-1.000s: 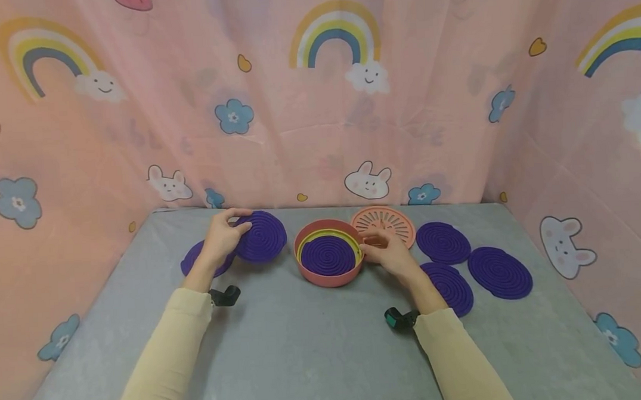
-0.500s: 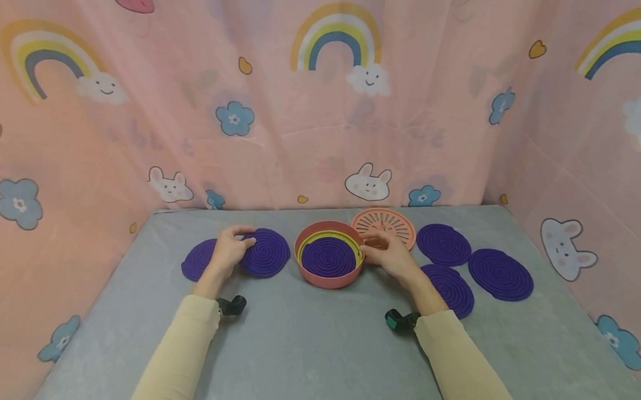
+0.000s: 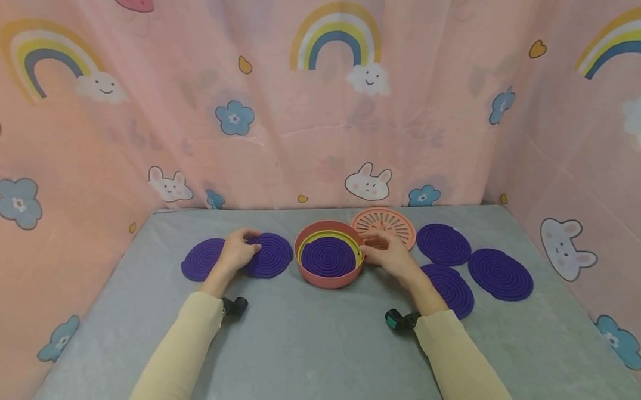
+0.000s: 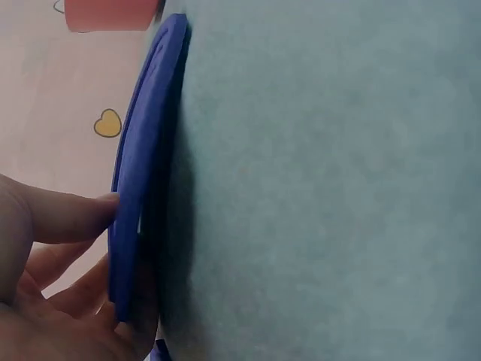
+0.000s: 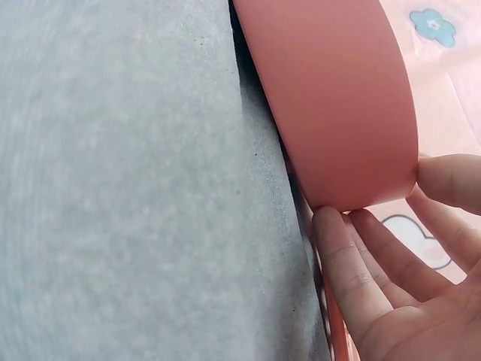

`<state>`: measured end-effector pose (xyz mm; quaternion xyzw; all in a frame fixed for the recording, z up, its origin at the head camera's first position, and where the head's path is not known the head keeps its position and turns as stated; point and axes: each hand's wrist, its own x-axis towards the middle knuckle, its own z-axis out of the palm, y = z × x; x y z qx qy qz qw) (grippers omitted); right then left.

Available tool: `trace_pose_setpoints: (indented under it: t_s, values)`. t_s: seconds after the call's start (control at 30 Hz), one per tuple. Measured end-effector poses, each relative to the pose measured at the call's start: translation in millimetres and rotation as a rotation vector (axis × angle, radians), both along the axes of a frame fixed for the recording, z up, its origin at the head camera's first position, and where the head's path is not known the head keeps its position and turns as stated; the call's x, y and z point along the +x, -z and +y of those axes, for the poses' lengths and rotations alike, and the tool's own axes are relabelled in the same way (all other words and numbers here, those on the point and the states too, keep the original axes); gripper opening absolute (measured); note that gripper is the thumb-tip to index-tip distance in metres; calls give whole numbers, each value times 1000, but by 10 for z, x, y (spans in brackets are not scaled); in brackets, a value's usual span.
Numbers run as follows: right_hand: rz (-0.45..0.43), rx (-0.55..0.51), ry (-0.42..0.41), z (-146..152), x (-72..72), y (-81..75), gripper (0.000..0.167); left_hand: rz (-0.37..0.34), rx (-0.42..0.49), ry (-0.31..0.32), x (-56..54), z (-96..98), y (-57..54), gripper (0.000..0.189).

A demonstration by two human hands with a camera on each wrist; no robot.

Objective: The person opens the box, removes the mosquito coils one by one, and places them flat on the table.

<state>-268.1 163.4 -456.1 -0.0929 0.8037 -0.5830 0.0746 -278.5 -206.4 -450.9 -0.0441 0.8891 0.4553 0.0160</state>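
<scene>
My left hand (image 3: pixel 238 251) pinches a purple spiral mosquito coil (image 3: pixel 271 256) at its left edge. In the left wrist view the thumb lies on the upper face of this coil (image 4: pixel 143 158), fingers beneath, and it sits just off the table with a shadow under it. My right hand (image 3: pixel 390 256) holds the right side of a round pink mosquito coil holder (image 3: pixel 332 281). The right wrist view has the thumb at the rim and fingertips low against the wall of the holder (image 5: pixel 338 98). Inside the holder, within a yellow ring (image 3: pixel 305 239), lies another purple coil (image 3: pixel 328 257).
Behind the right hand lies a slotted orange-pink lid (image 3: pixel 395 223). Several purple coils rest on the grey table (image 3: pixel 316 349): one coil (image 3: pixel 201 260) at left, others at right, including the outermost coil (image 3: pixel 500 274). A patterned pink curtain (image 3: pixel 297 147) encloses the back and sides.
My left hand has lowered the pinched coil toward the table and shifted it slightly right, beside the holder. The right hand and the holder have stayed in place.
</scene>
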Motion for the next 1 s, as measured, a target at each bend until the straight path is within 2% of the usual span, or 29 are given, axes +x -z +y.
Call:
trace_pose_setpoints:
  t_s: [0.27, 0.43, 0.67, 0.8, 1.0]
  values:
    - [2, -9, -6, 5, -7, 21, 42, 55, -103, 55, -36, 3, -25, 36]
    - [-3, -17, -12, 2, -6, 3, 43, 68, -101, 81, -14, 10, -89, 36]
    - [4, 15, -24, -55, 145, -257, 41, 102, -122, 124, 38, 66, -225, 38]
    - [26, 29, -35, -59, 189, -324, 41, 127, -136, 135, 91, 143, -312, 37]
    - [5, 2, -19, -9, 16, -48, 43, 157, -126, 154, 143, 250, -424, 34]
